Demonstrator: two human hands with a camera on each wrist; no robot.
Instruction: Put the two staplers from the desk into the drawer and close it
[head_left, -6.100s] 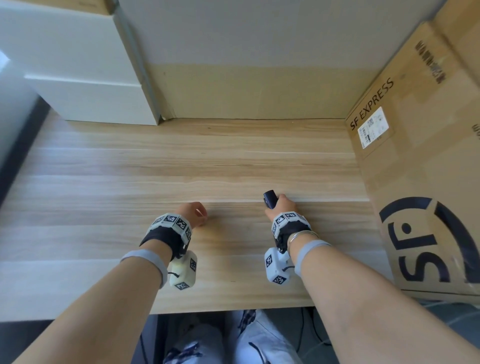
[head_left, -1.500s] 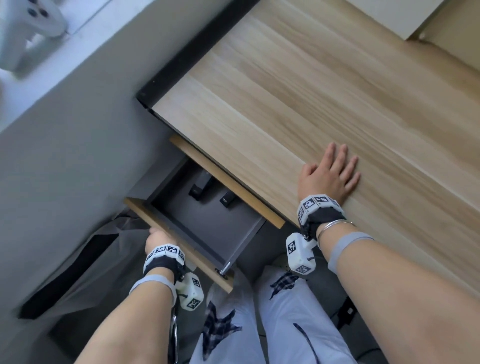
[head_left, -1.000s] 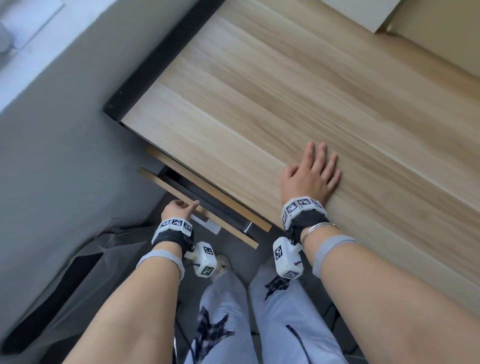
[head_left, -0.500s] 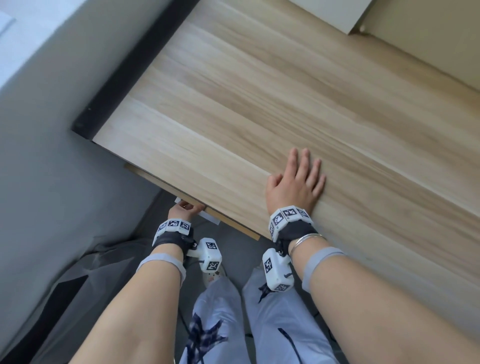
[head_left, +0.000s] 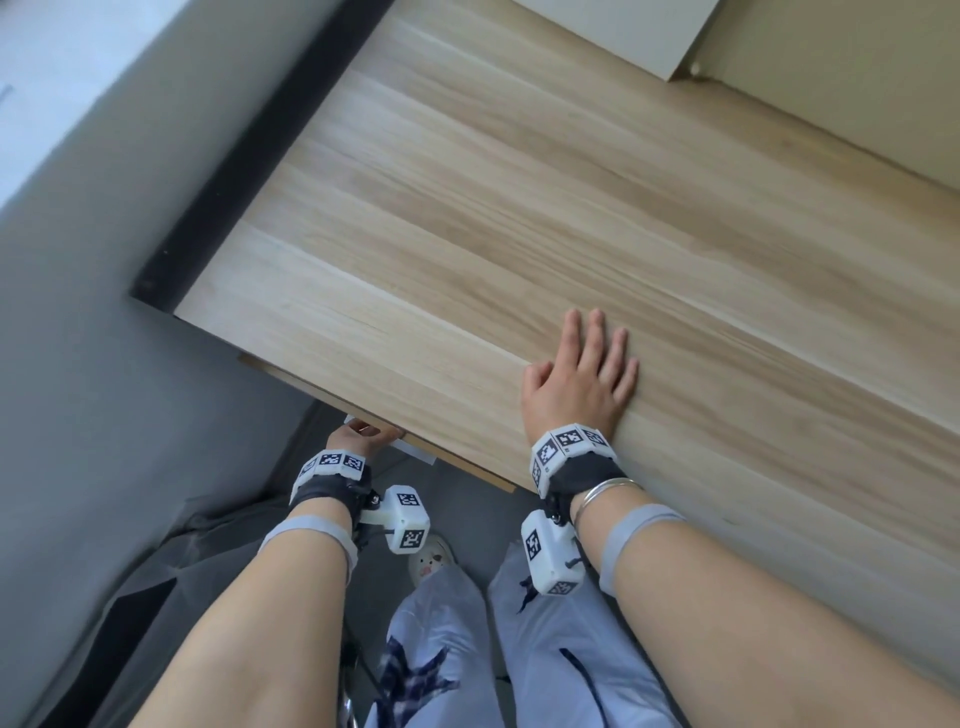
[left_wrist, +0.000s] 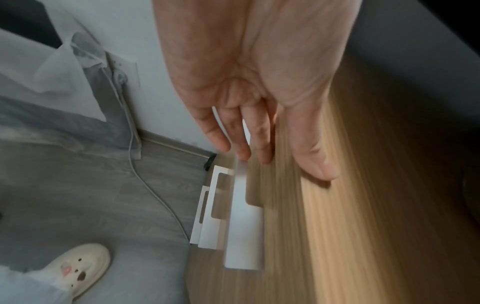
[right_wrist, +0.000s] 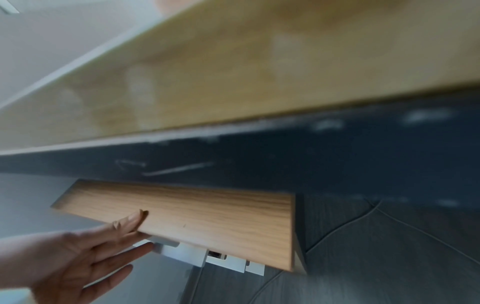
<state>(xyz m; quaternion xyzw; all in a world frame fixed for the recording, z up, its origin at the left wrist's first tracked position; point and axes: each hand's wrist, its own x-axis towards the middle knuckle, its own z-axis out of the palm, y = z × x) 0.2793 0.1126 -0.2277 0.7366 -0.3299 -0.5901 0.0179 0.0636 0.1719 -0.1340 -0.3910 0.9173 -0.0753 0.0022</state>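
Note:
The wooden drawer front (right_wrist: 197, 224) sits pushed in under the desk (head_left: 519, 218), only a thin strip of it (head_left: 457, 467) showing in the head view. My left hand (head_left: 363, 434) is open, its straight fingers (left_wrist: 241, 142) against the drawer front (left_wrist: 324, 236) by the white handle (left_wrist: 244, 232). In the right wrist view the same left hand (right_wrist: 109, 238) touches the front's lower edge. My right hand (head_left: 587, 374) lies flat and open on the desk top near its front edge. No stapler is visible; the drawer's inside is hidden.
A grey wall (head_left: 78, 364) stands left of the desk. A white box (head_left: 634, 31) sits at the desk's back. Below are grey floor (left_wrist: 91, 195), a white cable (left_wrist: 155, 197), a slipper (left_wrist: 78, 267) and my legs (head_left: 467, 649).
The drawer, open with two dark staplers inside 1.5 s ago, has slid in under the desk, pushed by my left hand. My right hand stayed flat on the desk.

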